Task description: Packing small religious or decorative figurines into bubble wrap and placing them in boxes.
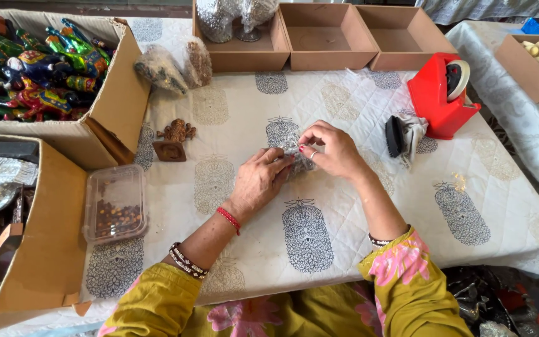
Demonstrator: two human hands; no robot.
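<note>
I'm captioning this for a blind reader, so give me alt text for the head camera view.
Two hands, left hand and right hand, hold a small bubble-wrapped bundle over a printed white tablecloth. Nearby: a red tape dispenser, a box of painted figurines, a wooden carving.

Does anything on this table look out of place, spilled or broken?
Nothing looks spilled or broken. Both hands, left hand and right hand, hold a small wrapped bundle on the quilted tablecloth; the red tape dispenser stands upright.

Tabletop layout, seen from above

Hands [294, 163] meet mid-frame on the tabletop [344, 224]; tape dispenser [441, 93] upper right, three trays [325, 37] along the top, cardboard boxes [63, 81] left, lidded container [115, 203] beside them.
</note>
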